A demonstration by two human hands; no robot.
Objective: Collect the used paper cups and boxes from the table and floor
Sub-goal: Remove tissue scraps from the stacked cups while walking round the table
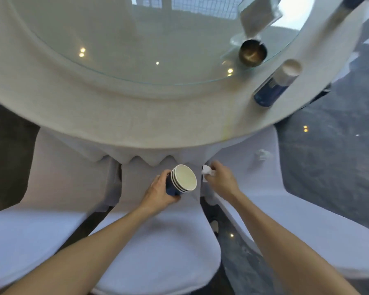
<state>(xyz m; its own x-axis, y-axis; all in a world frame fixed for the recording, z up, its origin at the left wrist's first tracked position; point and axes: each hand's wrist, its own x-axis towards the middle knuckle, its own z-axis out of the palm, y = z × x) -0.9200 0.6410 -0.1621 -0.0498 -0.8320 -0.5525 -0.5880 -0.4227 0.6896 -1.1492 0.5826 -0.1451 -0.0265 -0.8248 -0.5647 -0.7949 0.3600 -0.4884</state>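
My left hand [159,191] grips a stack of nested blue paper cups [180,180] with white rims, tilted so the mouth faces up and right, just below the table's edge. Right beside it, my right hand [221,177] pinches a crumpled white tissue [207,172]. On the round table [119,116], at the right rim, stands another stack of blue paper cups [275,86] with a pale top. A second crumpled tissue [262,155] lies on the seat of the right chair.
A glass turntable [136,45] covers the table's middle, carrying a dark metal cup [252,53] and a clear sign holder [258,15]. White-covered chairs stand at left [51,188], centre [158,252] and right [307,209]. Dark glossy floor [328,145] surrounds them.
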